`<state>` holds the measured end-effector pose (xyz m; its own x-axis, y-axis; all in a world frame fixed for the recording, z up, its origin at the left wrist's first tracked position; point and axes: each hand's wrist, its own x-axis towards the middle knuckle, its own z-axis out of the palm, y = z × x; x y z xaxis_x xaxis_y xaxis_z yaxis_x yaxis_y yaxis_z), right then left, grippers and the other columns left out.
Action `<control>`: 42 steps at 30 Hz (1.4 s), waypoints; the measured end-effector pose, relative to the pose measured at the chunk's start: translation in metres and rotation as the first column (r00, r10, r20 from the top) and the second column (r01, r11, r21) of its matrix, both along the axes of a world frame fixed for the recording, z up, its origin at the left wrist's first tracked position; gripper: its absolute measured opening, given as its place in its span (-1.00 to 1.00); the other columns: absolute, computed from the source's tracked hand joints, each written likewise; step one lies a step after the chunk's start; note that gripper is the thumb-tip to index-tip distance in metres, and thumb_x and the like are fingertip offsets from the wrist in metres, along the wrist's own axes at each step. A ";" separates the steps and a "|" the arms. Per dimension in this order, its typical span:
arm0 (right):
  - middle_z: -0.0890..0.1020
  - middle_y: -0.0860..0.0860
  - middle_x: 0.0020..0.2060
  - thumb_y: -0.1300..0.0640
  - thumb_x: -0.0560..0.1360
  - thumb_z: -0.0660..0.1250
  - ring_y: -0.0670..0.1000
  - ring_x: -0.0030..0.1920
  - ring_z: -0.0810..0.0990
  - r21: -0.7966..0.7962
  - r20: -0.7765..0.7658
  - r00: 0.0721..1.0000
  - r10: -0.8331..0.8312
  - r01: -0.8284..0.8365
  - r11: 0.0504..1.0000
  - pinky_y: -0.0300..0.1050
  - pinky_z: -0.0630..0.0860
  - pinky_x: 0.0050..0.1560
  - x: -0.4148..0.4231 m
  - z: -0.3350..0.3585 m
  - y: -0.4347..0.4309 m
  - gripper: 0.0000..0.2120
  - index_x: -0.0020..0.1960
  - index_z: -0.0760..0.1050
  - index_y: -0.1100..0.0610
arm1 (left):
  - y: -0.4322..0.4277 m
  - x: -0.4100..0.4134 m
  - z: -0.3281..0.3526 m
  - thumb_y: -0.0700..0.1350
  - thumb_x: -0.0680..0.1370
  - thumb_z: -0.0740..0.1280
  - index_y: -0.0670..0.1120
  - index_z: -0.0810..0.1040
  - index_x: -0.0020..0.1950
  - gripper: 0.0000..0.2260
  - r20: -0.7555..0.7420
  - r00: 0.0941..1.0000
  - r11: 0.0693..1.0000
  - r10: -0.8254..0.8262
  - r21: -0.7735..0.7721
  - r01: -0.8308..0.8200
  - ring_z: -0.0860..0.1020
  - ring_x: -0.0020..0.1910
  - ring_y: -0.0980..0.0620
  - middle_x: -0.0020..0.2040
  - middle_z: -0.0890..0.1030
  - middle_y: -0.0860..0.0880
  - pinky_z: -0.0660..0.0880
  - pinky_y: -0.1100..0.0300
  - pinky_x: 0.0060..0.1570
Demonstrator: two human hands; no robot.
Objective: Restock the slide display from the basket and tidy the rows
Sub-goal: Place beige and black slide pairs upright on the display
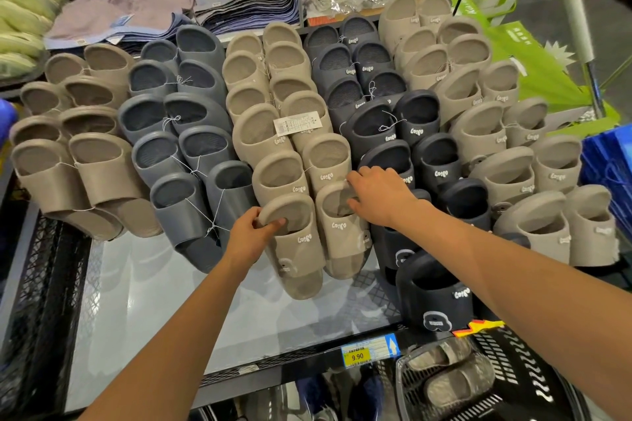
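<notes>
Beige slides (298, 244): left hand (249, 232), right hand (379, 195) grip heels.

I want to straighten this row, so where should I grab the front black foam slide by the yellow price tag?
Take the black foam slide by its wide strap from above: fingers down into the upward-facing foot opening, thumb outside on the strap. Its heel is tucked against the next black slide.

Single head-worn wide-angle view, forward and steeply down, close above the slide display (154, 301)
</notes>
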<state>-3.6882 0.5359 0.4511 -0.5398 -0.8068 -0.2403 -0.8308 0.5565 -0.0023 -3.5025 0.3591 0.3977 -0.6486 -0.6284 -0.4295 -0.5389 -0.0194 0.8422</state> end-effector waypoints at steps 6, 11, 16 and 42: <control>0.52 0.13 0.18 -0.06 0.57 0.21 0.17 0.16 0.50 -0.006 0.004 1.000 -0.010 0.010 1.000 0.09 0.41 0.13 0.000 -0.002 0.000 -0.59 0.32 0.35 0.14 | -0.012 0.000 0.003 -0.10 0.47 0.50 -0.04 0.62 0.02 -0.84 -0.001 0.995 0.993 -0.103 -0.050 0.103 0.61 -0.13 0.01 -0.10 0.67 -0.04 0.52 0.14 -0.14; 0.52 0.13 0.17 -0.05 0.57 0.21 0.17 0.16 0.50 -0.013 0.009 1.000 -0.019 0.019 1.000 0.09 0.40 0.12 0.001 -0.006 0.002 -0.61 0.30 0.34 0.14 | -0.019 -0.007 0.008 -0.10 0.46 0.51 -0.01 0.64 0.04 -0.81 0.016 0.983 0.979 -0.186 -0.087 0.186 0.61 -0.08 0.05 -0.08 0.68 0.00 0.54 0.19 -0.06; 0.51 0.13 0.16 -0.04 0.57 0.21 0.17 0.16 0.49 -0.020 0.017 0.999 -0.029 0.029 0.999 0.09 0.40 0.13 0.000 -0.009 0.003 -0.62 0.30 0.34 0.14 | -0.016 -0.015 0.007 -0.11 0.45 0.52 -0.10 0.61 0.05 -0.78 0.030 0.984 0.982 -0.176 -0.065 0.178 0.57 -0.16 0.06 -0.13 0.64 -0.03 0.46 0.29 -0.20; 0.58 0.10 0.11 0.06 0.56 0.17 0.17 0.13 0.50 0.020 -0.051 0.998 -0.038 0.039 0.999 0.12 0.32 0.12 -0.010 -0.023 0.004 -0.75 0.20 0.39 0.13 | 0.000 -0.015 -0.010 -0.02 0.42 0.53 -0.05 0.51 0.09 -0.67 0.084 0.996 0.998 -0.042 -0.049 0.046 0.59 0.00 -0.02 0.01 0.62 -0.03 0.56 0.08 -0.07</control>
<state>-3.6983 0.5400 0.4282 -0.5820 -0.7804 -0.2286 -0.8077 0.5873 0.0512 -3.5176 0.3590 0.3878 -0.6395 -0.6225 -0.4511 -0.6061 0.0473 0.7940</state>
